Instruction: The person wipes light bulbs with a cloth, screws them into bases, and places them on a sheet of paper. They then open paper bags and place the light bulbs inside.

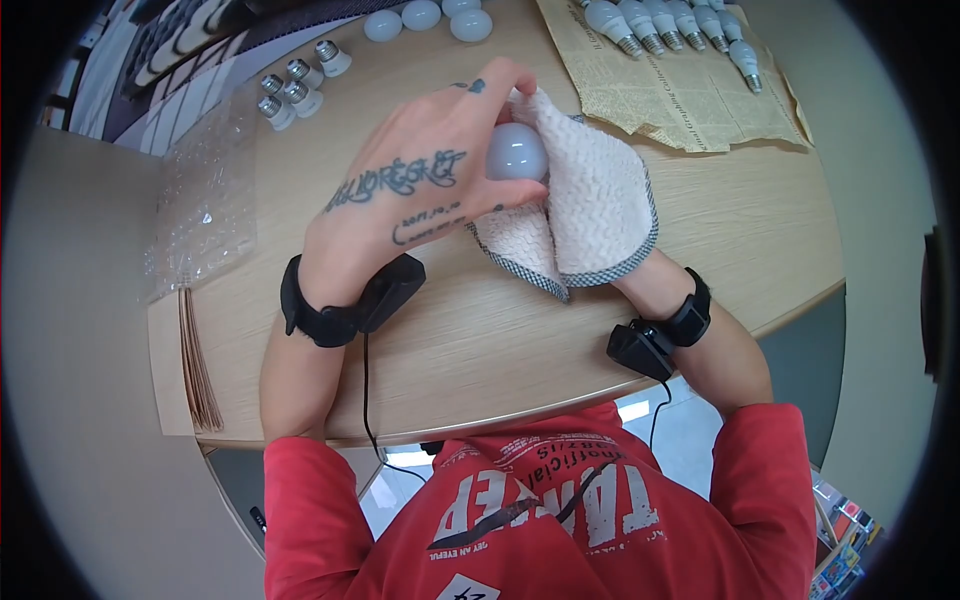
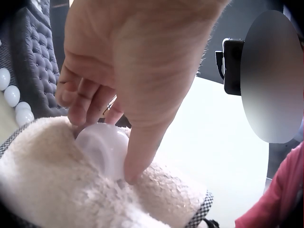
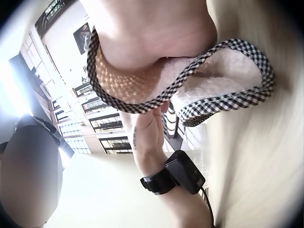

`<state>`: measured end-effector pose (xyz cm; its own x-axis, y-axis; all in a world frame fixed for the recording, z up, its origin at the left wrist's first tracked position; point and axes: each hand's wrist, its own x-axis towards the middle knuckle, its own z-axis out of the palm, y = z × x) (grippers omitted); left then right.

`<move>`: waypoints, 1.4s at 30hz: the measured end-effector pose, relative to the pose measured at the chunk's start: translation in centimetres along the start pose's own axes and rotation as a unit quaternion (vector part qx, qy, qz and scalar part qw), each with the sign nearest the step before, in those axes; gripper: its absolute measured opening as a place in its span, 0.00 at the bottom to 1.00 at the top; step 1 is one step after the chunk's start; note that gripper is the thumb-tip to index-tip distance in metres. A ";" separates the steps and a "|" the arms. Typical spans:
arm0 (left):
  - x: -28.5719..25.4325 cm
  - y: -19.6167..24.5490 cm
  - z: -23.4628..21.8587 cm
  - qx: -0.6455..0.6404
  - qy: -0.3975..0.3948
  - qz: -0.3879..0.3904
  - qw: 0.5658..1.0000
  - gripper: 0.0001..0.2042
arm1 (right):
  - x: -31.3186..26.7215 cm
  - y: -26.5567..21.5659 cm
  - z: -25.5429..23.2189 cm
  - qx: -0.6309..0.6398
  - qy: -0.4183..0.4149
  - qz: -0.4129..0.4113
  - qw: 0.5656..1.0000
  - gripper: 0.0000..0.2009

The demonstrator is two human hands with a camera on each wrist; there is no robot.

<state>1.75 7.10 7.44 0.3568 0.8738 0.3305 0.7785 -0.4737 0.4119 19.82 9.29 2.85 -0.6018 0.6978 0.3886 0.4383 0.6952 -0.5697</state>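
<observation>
A white round light bulb (image 1: 517, 150) sits in the folds of a white textured cloth (image 1: 605, 200) edged with dark checked trim. My left hand (image 1: 410, 170) grips the bulb from above, its thumb along the near side and its fingers round the far side. In the left wrist view the thumb presses at the globe (image 2: 102, 147), and the bulb's lower part is hidden in the cloth. My right hand (image 3: 156, 33) holds the cloth from beneath, cupped round the bulb's right side; its fingers are covered by the cloth.
Several bulbs (image 1: 335, 58) stand base-up at the back left, near clear plastic wrap (image 1: 205, 200). More white globes (image 1: 471, 25) stand at the back edge. Printed brown paper (image 1: 690, 110) at the back right bears several bulbs (image 1: 745, 65). Folded brown card (image 1: 195, 370) lies front left.
</observation>
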 end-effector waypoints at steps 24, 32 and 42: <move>0.2 1.8 2.4 -0.098 0.123 -0.030 0.987 0.09 | -1.9 3.6 1.1 0.829 0.011 0.142 0.541 0.21; 0.1 1.4 1.8 -0.143 0.068 -0.055 0.986 0.07 | -1.3 2.4 1.6 0.696 0.058 0.209 0.684 0.16; -0.1 1.3 2.9 -0.140 0.066 0.027 0.988 0.06 | -1.4 2.2 1.1 0.739 0.095 0.228 0.627 0.18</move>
<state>4.22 6.76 5.45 0.3089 0.8333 0.4584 0.5805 -0.5470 0.6031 20.93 9.67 0.21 -0.4877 0.8710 -0.0590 -0.6460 -0.4055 -0.6467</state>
